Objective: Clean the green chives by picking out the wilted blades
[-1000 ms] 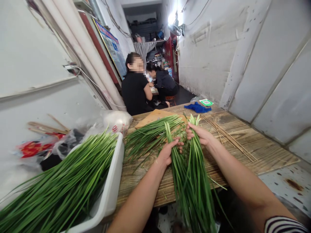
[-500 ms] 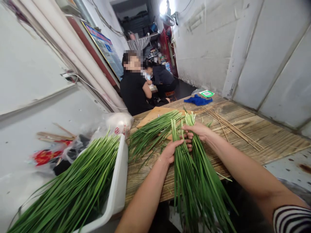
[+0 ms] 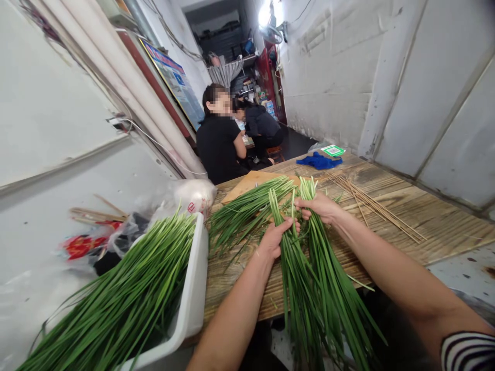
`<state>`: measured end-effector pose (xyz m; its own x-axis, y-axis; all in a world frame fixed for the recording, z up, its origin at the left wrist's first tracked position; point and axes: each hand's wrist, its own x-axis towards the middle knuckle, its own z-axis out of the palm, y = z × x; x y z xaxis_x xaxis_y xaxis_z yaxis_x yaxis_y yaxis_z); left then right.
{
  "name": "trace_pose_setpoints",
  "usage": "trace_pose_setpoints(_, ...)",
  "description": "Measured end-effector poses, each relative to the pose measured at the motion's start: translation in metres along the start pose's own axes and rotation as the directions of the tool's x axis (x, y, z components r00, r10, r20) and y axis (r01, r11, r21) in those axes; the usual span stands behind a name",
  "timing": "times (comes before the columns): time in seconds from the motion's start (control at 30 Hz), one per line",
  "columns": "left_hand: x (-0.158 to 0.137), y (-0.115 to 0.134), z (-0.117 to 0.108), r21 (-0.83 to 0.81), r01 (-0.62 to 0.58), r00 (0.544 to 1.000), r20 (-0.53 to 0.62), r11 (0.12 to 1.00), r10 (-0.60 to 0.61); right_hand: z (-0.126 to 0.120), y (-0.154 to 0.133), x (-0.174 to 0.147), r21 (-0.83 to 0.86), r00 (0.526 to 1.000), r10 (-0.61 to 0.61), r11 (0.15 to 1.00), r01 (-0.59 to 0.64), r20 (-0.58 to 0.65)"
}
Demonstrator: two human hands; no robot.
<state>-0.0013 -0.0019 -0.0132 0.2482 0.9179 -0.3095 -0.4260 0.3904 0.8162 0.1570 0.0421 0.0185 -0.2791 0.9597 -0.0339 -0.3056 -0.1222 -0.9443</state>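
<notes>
Sticks [image 3: 390,216] and blue cloth [image 3: 319,161] lie past your right hand [image 3: 320,207], clamped on green stalks [image 3: 328,260]; your left hand [image 3: 274,238] grips another bunch [image 3: 294,265]

No words or numbers can be read. On the card [image 3: 333,150] at the far end of the table [image 3: 435,216], a QR code is framed in green, but its content cannot be made out. Red marks are printed on the white bag [image 3: 201,192], too blurred to be deciphered. Lettering on the blue poster [image 3: 174,85] is likewise left illegible.
</notes>
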Motion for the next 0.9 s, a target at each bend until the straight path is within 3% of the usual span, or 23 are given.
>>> trace_pose_setpoints(0.47,0.0022,0.0008,-0.0049,-0.026,0.014,0.994,0.107,1.0,-0.012,0.0015,-0.0007,-0.0031,-0.188,0.999,-0.003,0.982,-0.006,-0.046)
trace_pose_setpoints(0.7,0.0002,0.0061,-0.0061,-0.153,0.146,0.974,0.197,0.977,-0.114,0.0008,0.0004,-0.0013,-0.12,0.998,0.031,0.992,-0.038,-0.061)
trace_pose_setpoints(0.9,-0.0001,0.0057,-0.0036,-0.144,0.119,0.987,0.127,0.982,-0.1,-0.0052,-0.0068,0.0023,0.088,0.991,0.105,0.991,-0.097,-0.082)
